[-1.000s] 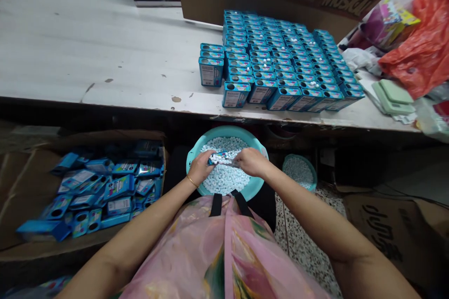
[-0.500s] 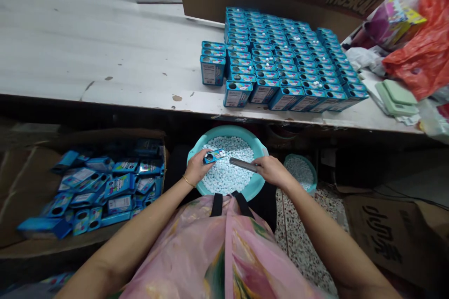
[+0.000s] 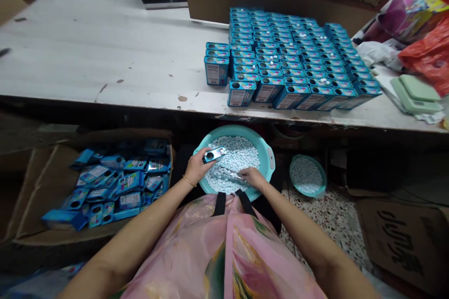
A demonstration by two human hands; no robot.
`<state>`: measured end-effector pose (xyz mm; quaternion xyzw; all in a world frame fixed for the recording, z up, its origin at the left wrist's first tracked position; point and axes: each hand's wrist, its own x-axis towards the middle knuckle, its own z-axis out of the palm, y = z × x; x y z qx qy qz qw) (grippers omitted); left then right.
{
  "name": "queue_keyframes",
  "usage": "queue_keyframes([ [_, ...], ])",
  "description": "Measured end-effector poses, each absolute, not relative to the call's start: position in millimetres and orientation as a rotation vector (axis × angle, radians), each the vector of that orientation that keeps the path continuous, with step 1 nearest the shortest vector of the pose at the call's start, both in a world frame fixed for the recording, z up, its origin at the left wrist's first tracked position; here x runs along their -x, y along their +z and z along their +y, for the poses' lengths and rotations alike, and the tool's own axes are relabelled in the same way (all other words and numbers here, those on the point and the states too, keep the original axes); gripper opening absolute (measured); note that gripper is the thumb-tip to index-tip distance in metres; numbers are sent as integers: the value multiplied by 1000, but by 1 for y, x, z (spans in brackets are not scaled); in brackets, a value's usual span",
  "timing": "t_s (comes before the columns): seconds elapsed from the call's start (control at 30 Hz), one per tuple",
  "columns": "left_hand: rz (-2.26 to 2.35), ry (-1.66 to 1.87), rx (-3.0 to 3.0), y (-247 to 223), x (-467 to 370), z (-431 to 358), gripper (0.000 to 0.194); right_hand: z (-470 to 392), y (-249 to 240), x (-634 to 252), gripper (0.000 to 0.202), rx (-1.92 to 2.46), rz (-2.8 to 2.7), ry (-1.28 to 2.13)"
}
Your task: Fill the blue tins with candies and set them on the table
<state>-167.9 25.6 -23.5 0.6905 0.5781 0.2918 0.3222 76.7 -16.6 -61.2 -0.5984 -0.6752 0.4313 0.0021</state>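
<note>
A teal plastic basin (image 3: 265,149) full of small white candies (image 3: 242,149) rests at my lap. Over its left side, my left hand (image 3: 197,167) is closed around a small blue candy box (image 3: 214,154), tilted, with a dark round hole in its top face. A few candies lie on that top. Low over the basin's right side, my right hand (image 3: 253,177) grips a narrow metal scoop (image 3: 233,173). The scoop points left into the candies, its tip just below the box. Candies partly hide the scoop.
Rows of upright blue boxes (image 3: 291,60) stand on the white table (image 3: 140,56), some with stray candies on top. At left, a cardboard carton (image 3: 38,196) holds loose blue boxes. A smaller basin (image 3: 324,180) of candies sits right on the floor. A green scale (image 3: 416,93) stands on the table.
My right hand has moved left and down, bringing the scoop lower into the candies. My left hand still holds the box, now tilted slightly differently. The whole view has shifted a little.
</note>
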Motion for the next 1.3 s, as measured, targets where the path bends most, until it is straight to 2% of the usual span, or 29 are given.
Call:
queue_keyframes([
  [0.17, 1559, 749, -1813, -33, 164, 27, 41, -15, -26, -103, 31, 1698, -1760, 1657],
  [0.27, 1504, 726, -1852, -36, 160, 26, 40, -10, 9, -103, 29, 1684, -1752, 1641],
  [0.57, 1422, 661, -2053, -36, 149, 20, 39, 16, 96, -55, 24, 1933, -2593, 841],
  [0.77, 1449, 590, -2133, -30, 153, 19, 38, 13, 126, -42, 29, 1995, -2748, 627],
  [0.9, 1343, 403, -2328, -12, 153, 16, 42, 7, 131, -75, 32, 2070, -2591, 624],
  [1.03, 1312, 176, -2457, 7, 150, 19, 43, 0, 115, -104, 34, 2221, -2397, 672],
  [1.2, 1500, 272, -2372, 38, 168, 34, 39, -8, 87, -112, 34, 2170, -2171, 815],
  [1.3, 1458, 360, -2318, 67, 186, 50, 36, -11, 75, -114, 34, 2071, -2051, 884],
])
